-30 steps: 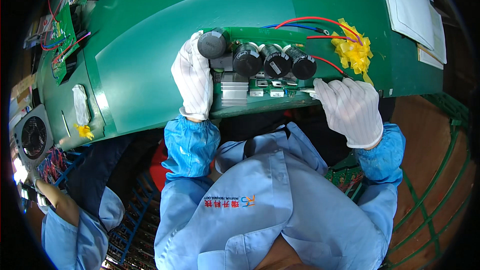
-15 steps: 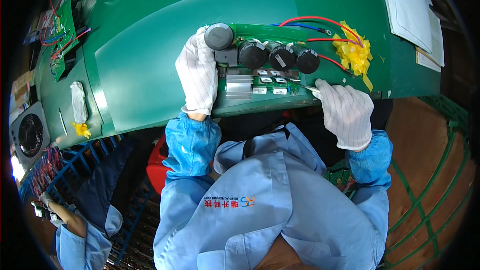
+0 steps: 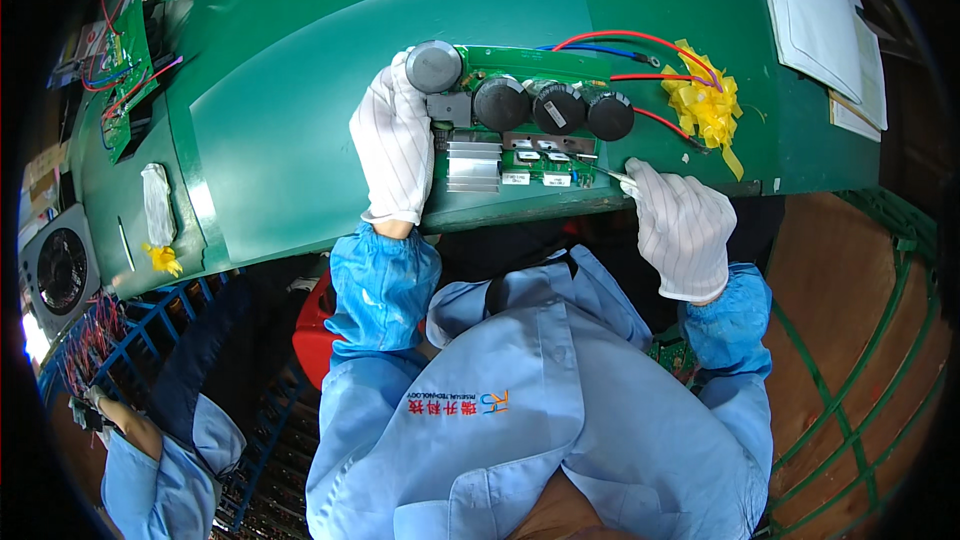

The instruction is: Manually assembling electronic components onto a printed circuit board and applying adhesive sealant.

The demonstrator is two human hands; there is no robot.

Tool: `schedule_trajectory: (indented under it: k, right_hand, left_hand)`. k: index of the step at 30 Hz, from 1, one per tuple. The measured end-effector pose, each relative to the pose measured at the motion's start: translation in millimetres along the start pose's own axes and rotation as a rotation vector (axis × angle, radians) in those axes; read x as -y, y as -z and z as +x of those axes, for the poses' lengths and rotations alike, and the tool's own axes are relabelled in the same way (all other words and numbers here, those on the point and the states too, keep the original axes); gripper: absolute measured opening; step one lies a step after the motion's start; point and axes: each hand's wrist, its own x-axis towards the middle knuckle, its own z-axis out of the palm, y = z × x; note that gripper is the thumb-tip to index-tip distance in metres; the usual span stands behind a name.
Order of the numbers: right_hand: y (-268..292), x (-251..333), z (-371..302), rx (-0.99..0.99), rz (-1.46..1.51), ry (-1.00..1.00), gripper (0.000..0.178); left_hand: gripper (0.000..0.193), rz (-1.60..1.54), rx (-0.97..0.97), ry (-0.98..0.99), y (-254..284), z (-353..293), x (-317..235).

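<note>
A green circuit board (image 3: 545, 62) with large black capacitors (image 3: 501, 104) and a finned silver heat sink (image 3: 473, 164) stands near the bench's front edge. My left hand (image 3: 392, 145), in a white striped glove, is closed on the board's left end, beside a round capacitor; some fingertips are hidden behind it. My gloved right hand (image 3: 683, 225) is closed around a slim metal tool (image 3: 613, 174) that looks like tweezers. Its thin tip reaches in among the small parts at the board's lower right; whether it touches one, I cannot tell. Red wires (image 3: 650, 37) and a blue one run right from the board.
A crumpled bunch of yellow tape (image 3: 705, 100) lies among the wires. White papers (image 3: 815, 20) sit at the right edge. More wired boards (image 3: 130, 80), a white glove-like bundle (image 3: 157, 202) and a fan (image 3: 62, 270) are at left. A co-worker's arm (image 3: 140, 430) shows lower left.
The board has shifted slightly up and left, with my left hand on it. My right hand has moved a little left, the tool still in it.
</note>
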Motion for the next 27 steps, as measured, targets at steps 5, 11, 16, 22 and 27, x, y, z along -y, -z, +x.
schedule_trajectory:
  k: [5,11,16,22,27]
  right_hand:
    - [-1.0,-3.5,-3.8,0.017,0.104,0.002,0.029]
    - [-3.6,-1.8,-3.5,-0.004,0.077,0.016,0.026]
    - [9.4,2.7,8.3,0.013,0.03,0.047,0.024]
    - [18.9,10.2,15.4,0.094,-0.024,0.042,0.023]
    - [20.6,8.8,18.8,0.139,0.029,0.013,0.021]
  left_hand:
    - [0.036,0.055,0.002,-0.035,-1.8,1.2,-0.3]
    - [0.034,0.096,0.015,-0.044,-0.2,2.8,-2.6]
    - [0.034,0.086,0.011,-0.05,-0.8,3.1,-2.4]
    - [0.033,0.099,0.015,-0.047,-1.6,3.2,-2.9]
    - [0.033,0.115,0.016,-0.075,-2.3,3.4,-4.9]
